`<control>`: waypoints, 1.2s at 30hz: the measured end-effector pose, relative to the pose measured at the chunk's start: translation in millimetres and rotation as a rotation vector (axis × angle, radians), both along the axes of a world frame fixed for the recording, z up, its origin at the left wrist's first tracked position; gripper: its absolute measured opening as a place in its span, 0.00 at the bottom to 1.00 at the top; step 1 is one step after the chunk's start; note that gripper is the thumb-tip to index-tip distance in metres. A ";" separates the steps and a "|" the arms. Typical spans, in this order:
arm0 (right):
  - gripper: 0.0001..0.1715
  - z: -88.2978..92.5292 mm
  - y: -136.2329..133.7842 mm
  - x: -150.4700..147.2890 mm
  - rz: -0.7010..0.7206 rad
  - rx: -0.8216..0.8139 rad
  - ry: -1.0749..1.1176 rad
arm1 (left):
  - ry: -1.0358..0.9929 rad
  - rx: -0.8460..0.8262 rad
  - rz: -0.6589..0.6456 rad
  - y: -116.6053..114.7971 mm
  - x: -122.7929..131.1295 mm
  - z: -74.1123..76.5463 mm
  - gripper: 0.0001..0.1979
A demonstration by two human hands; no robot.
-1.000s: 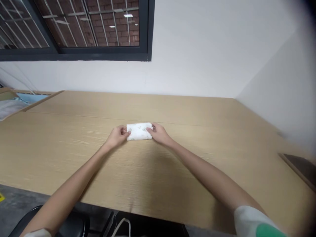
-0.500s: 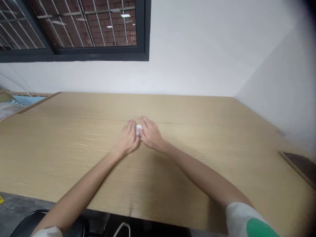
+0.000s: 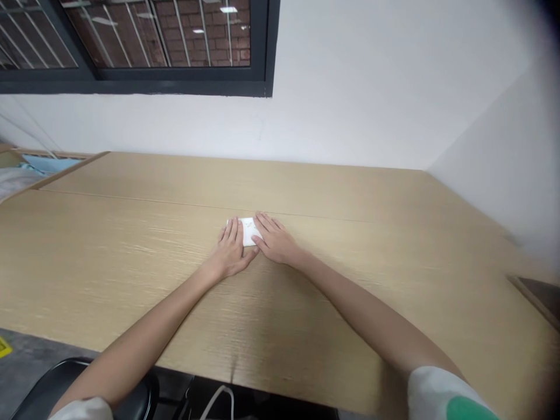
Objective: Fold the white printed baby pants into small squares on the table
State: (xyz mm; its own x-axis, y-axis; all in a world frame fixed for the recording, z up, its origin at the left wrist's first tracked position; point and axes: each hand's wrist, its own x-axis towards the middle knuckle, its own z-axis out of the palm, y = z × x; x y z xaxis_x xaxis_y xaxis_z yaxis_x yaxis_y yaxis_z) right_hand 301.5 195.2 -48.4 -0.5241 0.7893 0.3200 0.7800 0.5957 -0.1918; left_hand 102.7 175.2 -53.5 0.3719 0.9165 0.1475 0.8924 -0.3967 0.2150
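Observation:
A small white rectangular piece (image 3: 249,231), perhaps folded paper or tissue with faint marks, lies flat on the wooden table (image 3: 131,262). My left hand (image 3: 230,248) rests over its left end, fingers stretched forward and thumb pointing right below its near edge. On the right end lies my right hand (image 3: 275,238), fingers extended and thumb on the white piece. Both palms face down. The middle of the white piece shows between the hands; its ends are partly covered by fingers.
A dark-framed window (image 3: 175,81) is set in the white wall (image 3: 350,87) behind the table. At far left is a wooden bin with light blue and white cloth or plastic (image 3: 48,165). A black chair (image 3: 65,385) and a white cable (image 3: 219,399) are at the table's front edge.
My hands have moved apart and flattened, so more of the white piece shows between them. The whole view has shifted slightly.

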 end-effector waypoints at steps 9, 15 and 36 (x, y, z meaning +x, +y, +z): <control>0.37 12.5 1.9 23.8 0.141 0.056 -0.069 | -0.034 -0.062 -0.049 2.6 -11.5 8.9 0.51; 0.35 9.2 10.3 26.9 0.183 -0.003 0.061 | -0.081 -0.048 -0.081 14.3 -15.8 14.3 0.45; 0.32 21.3 25.8 15.7 -0.268 -0.592 0.893 | -0.175 -0.269 0.136 -46.9 11.4 50.1 0.28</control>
